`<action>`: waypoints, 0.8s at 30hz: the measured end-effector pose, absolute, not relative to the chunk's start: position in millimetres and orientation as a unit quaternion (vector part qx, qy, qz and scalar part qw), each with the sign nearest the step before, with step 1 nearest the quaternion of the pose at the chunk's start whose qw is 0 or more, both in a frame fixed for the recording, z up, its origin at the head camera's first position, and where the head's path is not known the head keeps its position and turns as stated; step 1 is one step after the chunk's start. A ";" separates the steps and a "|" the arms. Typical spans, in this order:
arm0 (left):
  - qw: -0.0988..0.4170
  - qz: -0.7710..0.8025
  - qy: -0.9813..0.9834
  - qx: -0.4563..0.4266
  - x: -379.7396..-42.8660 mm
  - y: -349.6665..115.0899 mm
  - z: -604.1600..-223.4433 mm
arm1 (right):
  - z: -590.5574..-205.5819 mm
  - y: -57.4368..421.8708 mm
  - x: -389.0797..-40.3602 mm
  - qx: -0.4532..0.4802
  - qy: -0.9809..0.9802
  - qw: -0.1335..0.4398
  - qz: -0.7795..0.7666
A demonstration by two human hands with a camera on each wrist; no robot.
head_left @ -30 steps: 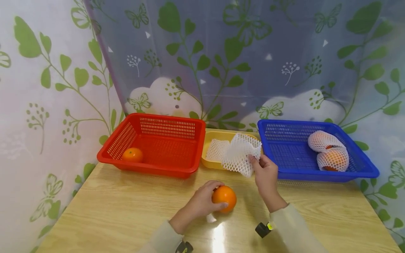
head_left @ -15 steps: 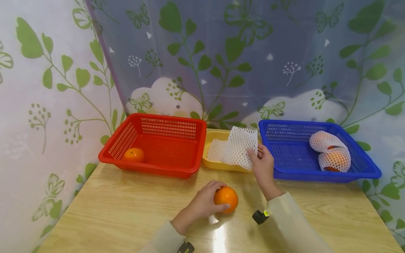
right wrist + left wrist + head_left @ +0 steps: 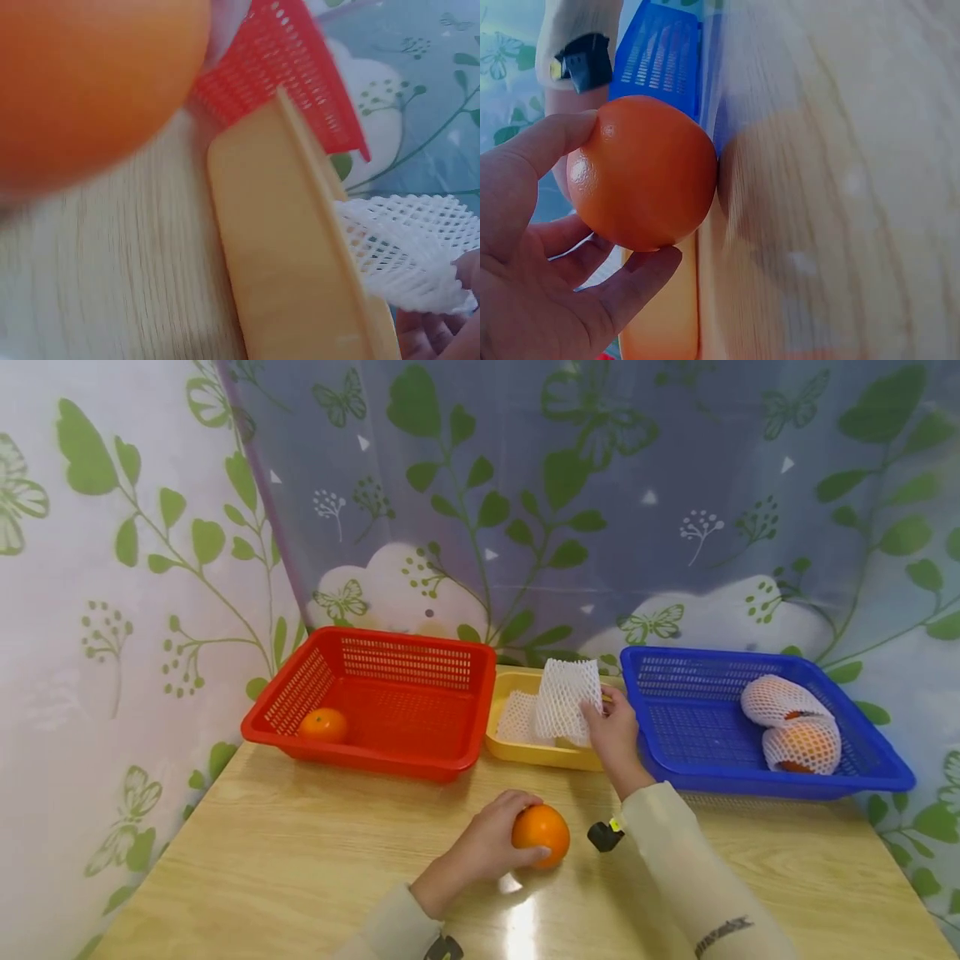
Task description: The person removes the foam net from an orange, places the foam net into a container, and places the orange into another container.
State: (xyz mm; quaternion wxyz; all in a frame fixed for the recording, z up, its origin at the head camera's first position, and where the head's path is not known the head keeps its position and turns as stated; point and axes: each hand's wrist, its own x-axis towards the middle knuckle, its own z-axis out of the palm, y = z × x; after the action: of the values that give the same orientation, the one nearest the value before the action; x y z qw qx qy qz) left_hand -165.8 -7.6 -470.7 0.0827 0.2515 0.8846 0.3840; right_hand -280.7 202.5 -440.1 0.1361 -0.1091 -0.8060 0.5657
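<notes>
My left hand [image 3: 489,839] holds an orange [image 3: 542,835] on the wooden table, thumb on the near side and fingers at the far side. In the left wrist view the thumb and fingers curve round the orange [image 3: 646,174]. A white foam net sleeve [image 3: 566,700] is pinched by its right edge in my right hand [image 3: 618,735]. It hangs over the yellow tray [image 3: 536,753], where another white net [image 3: 517,717] lies. The right wrist view has the pinched net [image 3: 409,247] past the tray's rim, with only part of the hand visible.
Left of the tray stands a red basket [image 3: 375,766] with one orange fruit [image 3: 323,725] inside. On the right, a blue basket [image 3: 750,781] holds two net-wrapped fruits [image 3: 802,746]. A patterned curtain [image 3: 480,527] hangs behind the table [image 3: 300,860].
The right hand has moved slightly back and left, bringing the net from a crumpled drape to a flatter, more upright sheet. The left hand keeps its hold on the orange.
</notes>
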 end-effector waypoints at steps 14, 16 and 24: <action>0.072 0.377 0.887 0.255 -164.6 -6.5 -473.3 | -444.7 208.5 -297.6 -0.082 -0.923 0.050 0.373; 0.076 0.379 0.887 0.253 -164.3 -6.5 -473.4 | -445.6 208.8 -298.5 -0.072 -0.932 0.046 0.353; 0.072 0.375 0.890 0.248 -163.1 -7.1 -474.1 | -444.4 201.6 -295.5 -0.029 -0.966 0.026 0.257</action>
State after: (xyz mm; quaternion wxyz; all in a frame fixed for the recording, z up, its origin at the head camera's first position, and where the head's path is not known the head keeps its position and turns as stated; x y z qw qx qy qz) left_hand -163.1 -7.1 -474.1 0.0723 0.2481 0.8901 0.3755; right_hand -295.5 201.6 -444.4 0.0263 -0.0286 -0.9656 0.2571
